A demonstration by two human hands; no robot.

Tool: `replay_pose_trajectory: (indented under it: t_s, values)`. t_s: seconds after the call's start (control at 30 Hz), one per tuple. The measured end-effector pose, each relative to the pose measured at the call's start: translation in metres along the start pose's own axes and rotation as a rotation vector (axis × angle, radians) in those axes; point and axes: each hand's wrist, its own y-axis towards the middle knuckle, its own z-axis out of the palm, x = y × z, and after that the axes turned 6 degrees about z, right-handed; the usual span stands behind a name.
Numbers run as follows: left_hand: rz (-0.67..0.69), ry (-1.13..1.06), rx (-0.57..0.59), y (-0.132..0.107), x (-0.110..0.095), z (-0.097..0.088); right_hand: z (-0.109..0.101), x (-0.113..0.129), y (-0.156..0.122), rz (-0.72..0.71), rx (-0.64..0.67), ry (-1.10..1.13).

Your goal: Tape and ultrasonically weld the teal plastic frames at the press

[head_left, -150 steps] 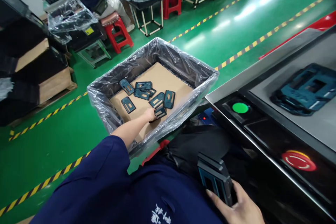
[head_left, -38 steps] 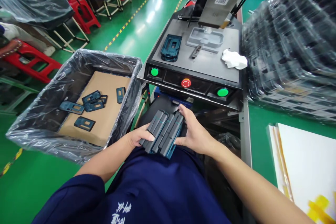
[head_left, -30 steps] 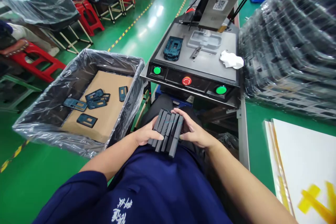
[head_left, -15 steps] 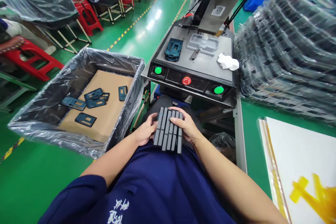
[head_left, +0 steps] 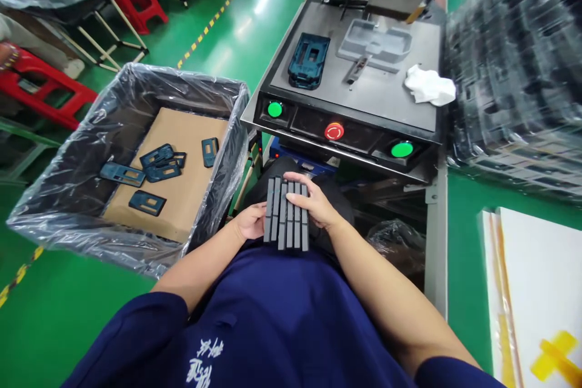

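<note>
On my lap stands a stack of several dark teal plastic frames (head_left: 286, 218), set on edge side by side. My left hand (head_left: 249, 222) presses against the stack's left side with its fingers curled round it. From the other side my right hand (head_left: 313, 205) lies over the top right of the stack, fingers closed on it. More of the same frames (head_left: 157, 163) lie loose on cardboard in a plastic-lined bin (head_left: 68, 224) to my left.
In front stands a press machine (head_left: 364, 91) with two green buttons (head_left: 274, 110), a red stop button (head_left: 334, 131), one teal part (head_left: 309, 60) and a white rag (head_left: 428, 86) on its bed. Wrapped tray stacks (head_left: 513, 66) fill the right. Red stools stand far left.
My hands have squared the fanned frames into a neat upright stack and drawn it a little closer. The view has tilted down. Five seconds ago my left hand was reaching into the bin.
</note>
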Motion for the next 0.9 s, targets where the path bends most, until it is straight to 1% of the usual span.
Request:
replay_pose_trajectory:
  t_s: [0.1,0.2,0.27,0.4,0.47,0.57,0.67,0.73,0.83,0.9]
  values:
    - [-0.019,0.014,0.031,0.005,-0.002,-0.007,-0.011,-0.003,0.007,0.059,0.109,-0.015]
    - [-0.066,0.019,0.074,0.008,-0.003,-0.011,-0.021,-0.007,0.011,0.088,0.141,-0.057]
    - [-0.088,0.016,0.088,0.011,-0.004,-0.011,-0.026,-0.008,0.013,0.049,0.133,-0.08]
    - [-0.115,0.011,0.108,0.018,-0.008,-0.007,-0.036,-0.005,0.017,-0.105,0.159,-0.144]
    - [-0.132,0.013,0.117,0.022,-0.01,-0.006,-0.042,-0.003,0.019,-0.117,0.176,-0.18]
    - [-0.157,0.022,0.12,0.025,-0.011,-0.004,-0.05,-0.003,0.019,-0.082,0.182,-0.183]
    - [-0.171,0.035,0.096,0.028,-0.012,-0.002,-0.053,-0.004,0.019,-0.077,0.168,-0.158]
    - [-0.153,0.042,0.048,0.03,-0.011,-0.001,-0.053,-0.003,0.019,-0.114,0.15,-0.167]
    - [-0.106,0.049,-0.032,0.034,-0.008,-0.003,-0.048,-0.001,0.019,-0.153,0.129,-0.2]
    - [-0.088,0.048,-0.054,0.036,-0.005,-0.004,-0.042,0.001,0.019,-0.119,0.095,-0.182]
